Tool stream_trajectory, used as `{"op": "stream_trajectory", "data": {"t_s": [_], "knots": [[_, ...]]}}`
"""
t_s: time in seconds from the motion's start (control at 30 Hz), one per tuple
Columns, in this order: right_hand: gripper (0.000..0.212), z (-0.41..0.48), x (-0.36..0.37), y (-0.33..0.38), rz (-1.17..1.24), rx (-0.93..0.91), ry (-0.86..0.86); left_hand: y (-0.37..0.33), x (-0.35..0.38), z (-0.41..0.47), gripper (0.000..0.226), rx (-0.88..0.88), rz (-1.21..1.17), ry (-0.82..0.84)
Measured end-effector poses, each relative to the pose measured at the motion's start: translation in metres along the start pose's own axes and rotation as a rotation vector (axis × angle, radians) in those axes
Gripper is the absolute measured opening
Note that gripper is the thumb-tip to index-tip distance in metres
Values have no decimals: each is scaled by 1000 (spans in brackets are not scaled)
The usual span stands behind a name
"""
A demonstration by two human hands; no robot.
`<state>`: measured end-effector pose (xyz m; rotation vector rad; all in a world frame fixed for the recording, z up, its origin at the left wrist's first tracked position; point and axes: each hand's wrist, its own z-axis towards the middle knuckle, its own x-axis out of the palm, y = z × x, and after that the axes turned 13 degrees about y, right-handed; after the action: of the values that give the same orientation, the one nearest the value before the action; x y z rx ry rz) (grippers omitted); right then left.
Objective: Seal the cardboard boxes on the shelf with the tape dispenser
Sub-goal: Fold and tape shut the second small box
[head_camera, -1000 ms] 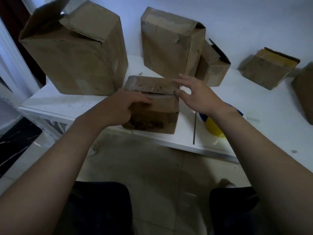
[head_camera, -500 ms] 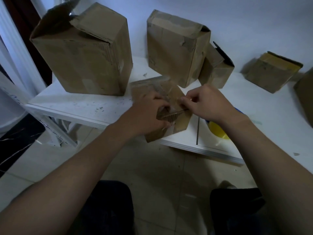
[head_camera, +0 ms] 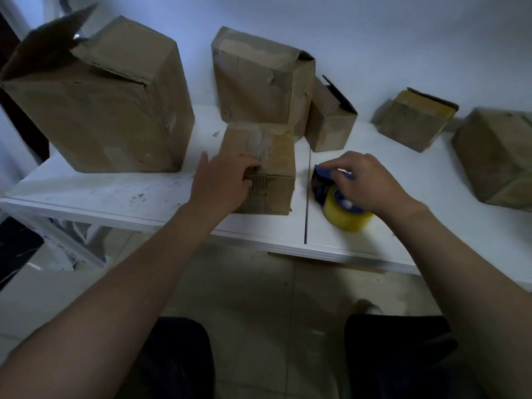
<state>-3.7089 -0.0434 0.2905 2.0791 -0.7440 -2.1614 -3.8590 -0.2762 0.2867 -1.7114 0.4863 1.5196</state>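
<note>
A small cardboard box (head_camera: 273, 162) stands near the front edge of the white shelf (head_camera: 115, 194), with old grey tape across its top. My left hand (head_camera: 223, 180) rests on its left side and front top edge, fingers curled onto it. To its right lies a blue tape dispenser (head_camera: 325, 182) with a yellow tape roll (head_camera: 345, 217). My right hand (head_camera: 365, 182) is closed over the dispenser's top, covering most of its handle.
A big box (head_camera: 109, 110) with a raised flap stands at the left. A tall box (head_camera: 256, 82) and a small open box (head_camera: 331, 122) stand behind. Two more boxes (head_camera: 414, 122) (head_camera: 501, 156) sit at the right. A seam (head_camera: 307, 197) splits the shelf.
The small box went from tilted in both hands to standing flat on the shelf. My right hand left it and moved right onto the tape dispenser. My left hand stayed on the box.
</note>
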Motion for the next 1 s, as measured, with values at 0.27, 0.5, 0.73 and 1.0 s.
{"op": "stream_trajectory", "data": {"t_s": [0.27, 0.5, 0.73, 1.0], "knots": [[57, -14, 11, -63, 323, 563, 147, -46, 6, 8, 38, 64, -98, -20], [40, -17, 24, -64, 509, 570, 9, -70, 4, 8, 33, 11, -187, -9], [38, -28, -11, -43, 697, 293, -163, -87, -13, 12, 15, -150, -799, 26], [43, -46, -38, -17, 798, 140, -221, -95, -14, 14, 53, -425, -1375, 247]]}}
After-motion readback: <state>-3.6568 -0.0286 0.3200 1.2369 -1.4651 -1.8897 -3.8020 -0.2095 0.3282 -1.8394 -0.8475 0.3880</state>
